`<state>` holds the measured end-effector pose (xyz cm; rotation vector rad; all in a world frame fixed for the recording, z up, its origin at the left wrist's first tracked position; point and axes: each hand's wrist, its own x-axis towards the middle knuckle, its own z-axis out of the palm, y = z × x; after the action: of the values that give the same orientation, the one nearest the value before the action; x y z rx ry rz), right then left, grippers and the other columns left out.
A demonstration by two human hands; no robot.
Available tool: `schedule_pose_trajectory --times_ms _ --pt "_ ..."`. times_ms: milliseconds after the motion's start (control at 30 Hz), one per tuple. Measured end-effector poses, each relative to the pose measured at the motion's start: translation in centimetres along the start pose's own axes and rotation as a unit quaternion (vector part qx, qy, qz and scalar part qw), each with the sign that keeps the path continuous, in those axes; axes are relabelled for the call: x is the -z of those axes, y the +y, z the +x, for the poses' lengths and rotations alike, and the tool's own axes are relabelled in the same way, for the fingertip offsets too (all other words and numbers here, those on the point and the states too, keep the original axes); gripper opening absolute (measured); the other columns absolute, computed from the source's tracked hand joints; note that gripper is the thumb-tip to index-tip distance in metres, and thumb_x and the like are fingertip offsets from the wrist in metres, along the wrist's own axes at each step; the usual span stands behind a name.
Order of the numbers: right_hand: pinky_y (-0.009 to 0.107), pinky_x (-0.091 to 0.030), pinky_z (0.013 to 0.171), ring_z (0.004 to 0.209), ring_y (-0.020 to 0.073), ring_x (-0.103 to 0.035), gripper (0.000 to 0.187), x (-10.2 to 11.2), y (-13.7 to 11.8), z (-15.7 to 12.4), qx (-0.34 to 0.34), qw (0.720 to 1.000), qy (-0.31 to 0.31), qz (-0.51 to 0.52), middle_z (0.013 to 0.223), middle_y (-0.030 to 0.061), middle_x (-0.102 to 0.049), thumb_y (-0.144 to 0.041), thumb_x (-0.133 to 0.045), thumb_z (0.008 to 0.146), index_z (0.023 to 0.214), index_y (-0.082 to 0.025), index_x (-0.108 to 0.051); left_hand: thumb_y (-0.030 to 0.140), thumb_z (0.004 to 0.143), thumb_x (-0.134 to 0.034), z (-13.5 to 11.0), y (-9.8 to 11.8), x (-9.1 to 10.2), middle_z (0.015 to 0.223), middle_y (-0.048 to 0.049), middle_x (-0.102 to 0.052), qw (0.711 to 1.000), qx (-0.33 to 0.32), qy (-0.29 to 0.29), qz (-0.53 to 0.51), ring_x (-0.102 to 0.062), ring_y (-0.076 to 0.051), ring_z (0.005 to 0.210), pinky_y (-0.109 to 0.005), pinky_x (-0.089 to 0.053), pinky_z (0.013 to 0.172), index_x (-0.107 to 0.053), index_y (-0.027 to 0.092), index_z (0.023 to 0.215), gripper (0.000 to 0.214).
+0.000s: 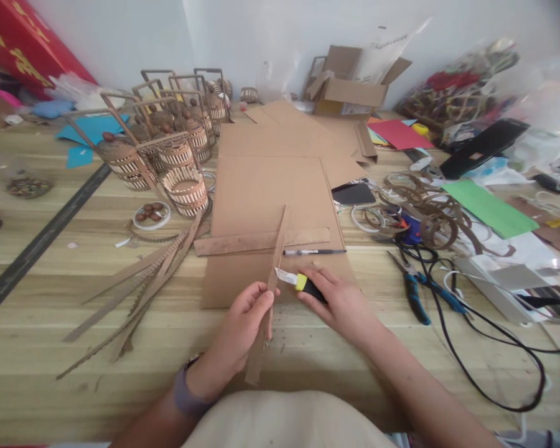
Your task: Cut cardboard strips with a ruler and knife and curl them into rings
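Observation:
Between thumb and fingers, my left hand (248, 317) pinches a narrow cardboard strip (279, 249), which slants away from me over the cardboard sheets (270, 186). My right hand (338, 302) is wrapped round a utility knife (303, 284) with a yellow and black handle. Its blade points left, and the tip is at the strip's edge, just beyond my left fingers; whether it cuts in I cannot tell. Under the strip, a wider cardboard strip (233, 241) lies crosswise on the sheets. A black pen (315, 252) rests beside it.
Several small handled baskets (186, 186) stand at the left behind a bunch of cut strips (144, 280) and a dish of brown beads (152, 214). Blue-handled pliers (415, 292), a looping black cable (448, 354) and cardboard rings (441, 227) lie at the right. An open box (354, 93) is behind.

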<state>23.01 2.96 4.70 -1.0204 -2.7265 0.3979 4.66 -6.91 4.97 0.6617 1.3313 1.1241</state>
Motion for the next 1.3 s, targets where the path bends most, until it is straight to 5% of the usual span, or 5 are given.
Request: schedule_pose_trajectory --times_ms 867,1200,1300 --pt "0.033 -0.056 0.067 0.089 0.0243 -0.071 0.039 0.3 0.6 0.4 -0.020 1.000 -0.001 -0.006 0.107 0.0099 -0.070 -0.045 -0.043 0.099 0.126 -0.021 -0.057 0.055 0.083 -0.057 -0.2 -0.3 -0.1 0.051 0.0091 -0.042 0.999 0.007 -0.040 -0.007 -0.037 -0.008 0.042 -0.021 -0.032 0.043 -0.053 0.019 0.085 0.035" --pt "0.036 -0.051 0.061 0.084 0.0301 -0.069 0.048 1.8 6.2 -1.5 -0.212 0.960 0.115 -0.143 0.102 0.0149 -0.070 -0.050 -0.042 0.096 0.123 -0.016 -0.061 0.051 0.083 -0.057 -0.5 0.2 -0.1 0.051 0.0070 -0.047 1.000 0.010 -0.007 -0.004 -0.039 -0.009 0.045 -0.020 -0.032 0.045 -0.052 0.020 0.082 0.031" --pt "0.036 -0.049 0.058 0.083 0.0316 -0.068 0.047 1.8 7.3 -2.2 -0.287 0.934 0.098 -0.190 0.096 0.0169 -0.070 -0.048 -0.044 0.096 0.121 -0.012 -0.062 0.049 0.084 -0.054 -0.3 0.3 0.0 0.052 0.0041 -0.055 1.000 0.001 -0.006 0.012 -0.035 -0.009 0.044 -0.020 -0.025 0.043 -0.052 0.020 0.083 0.030"
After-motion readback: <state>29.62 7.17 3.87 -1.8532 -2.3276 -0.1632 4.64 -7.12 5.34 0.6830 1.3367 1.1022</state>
